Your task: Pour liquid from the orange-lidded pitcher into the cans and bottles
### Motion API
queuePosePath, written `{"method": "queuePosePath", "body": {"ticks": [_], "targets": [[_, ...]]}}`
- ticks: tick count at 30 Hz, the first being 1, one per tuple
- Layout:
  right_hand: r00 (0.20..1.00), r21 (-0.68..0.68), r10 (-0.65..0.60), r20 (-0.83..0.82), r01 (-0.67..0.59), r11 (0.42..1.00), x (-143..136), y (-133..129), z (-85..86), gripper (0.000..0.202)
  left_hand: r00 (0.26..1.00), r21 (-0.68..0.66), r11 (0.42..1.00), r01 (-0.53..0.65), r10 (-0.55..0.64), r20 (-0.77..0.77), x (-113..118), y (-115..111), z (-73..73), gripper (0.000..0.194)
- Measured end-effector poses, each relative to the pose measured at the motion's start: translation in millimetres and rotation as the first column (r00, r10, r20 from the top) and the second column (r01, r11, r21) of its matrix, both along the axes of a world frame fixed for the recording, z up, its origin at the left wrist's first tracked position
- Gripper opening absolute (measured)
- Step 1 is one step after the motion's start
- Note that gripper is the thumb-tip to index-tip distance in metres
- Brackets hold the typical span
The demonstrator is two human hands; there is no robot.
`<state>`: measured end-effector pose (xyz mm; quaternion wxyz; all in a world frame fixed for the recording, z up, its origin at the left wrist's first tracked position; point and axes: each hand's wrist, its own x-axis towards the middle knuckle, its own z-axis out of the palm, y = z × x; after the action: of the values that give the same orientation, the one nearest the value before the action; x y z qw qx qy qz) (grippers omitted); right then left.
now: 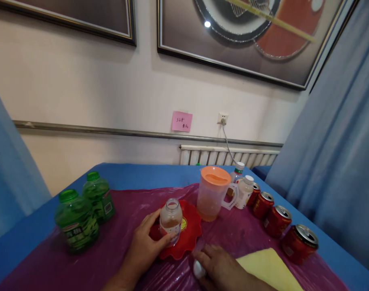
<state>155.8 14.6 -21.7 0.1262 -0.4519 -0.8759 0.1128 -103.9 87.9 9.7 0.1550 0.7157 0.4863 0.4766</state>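
My left hand (148,238) is wrapped round a small clear bottle (171,220) with an open top and some liquid inside. The bottle stands upright over a red scalloped plate (190,236). My right hand (217,264), slightly blurred, is low at the plate's right front, its fingers round a white cap (199,268) close to the purple sheet (123,218). Just behind the plate on the right stands a clear pitcher (209,202) with an orange lid and liquid in it.
Two green bottles (76,224) stand at the left. Several red cans (299,244) line the right side, with two white-capped bottles (244,193) behind them. A yellow cloth (269,268) lies at the front right. The blue table (148,176) meets a wall with a radiator.
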Motion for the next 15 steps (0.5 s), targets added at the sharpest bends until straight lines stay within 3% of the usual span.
{"method": "queuePosePath", "body": {"ticks": [3,7,9,12,15], "targets": [[0.997,0.074,0.061,0.055,-0.065,0.995,-1,6,-11.5,0.056,1.000,0.002,1.000,-0.002,0.002,0.019,0,0,-2.6,0.064],[0.993,0.103,0.093,0.075,-0.101,0.990,-2,8,-6.2,0.031,1.000,-0.023,1.000,-0.008,0.008,0.021,1,-3,2.8,0.062],[0.996,0.115,0.086,0.020,-0.088,0.989,-2,6,13.4,0.032,1.000,-0.026,1.000,-0.012,0.013,0.020,2,-6,7.5,0.062],[0.954,0.173,0.061,-0.294,-0.009,0.985,-7,7,56.5,0.045,1.000,-0.026,1.000,0.014,-0.014,0.016,4,-11,12.3,0.060],[0.719,0.183,0.085,-0.689,0.059,0.981,-22,24,91.1,0.031,0.999,-0.046,0.998,0.046,-0.045,0.005,5,-15,13.6,0.060]]}}
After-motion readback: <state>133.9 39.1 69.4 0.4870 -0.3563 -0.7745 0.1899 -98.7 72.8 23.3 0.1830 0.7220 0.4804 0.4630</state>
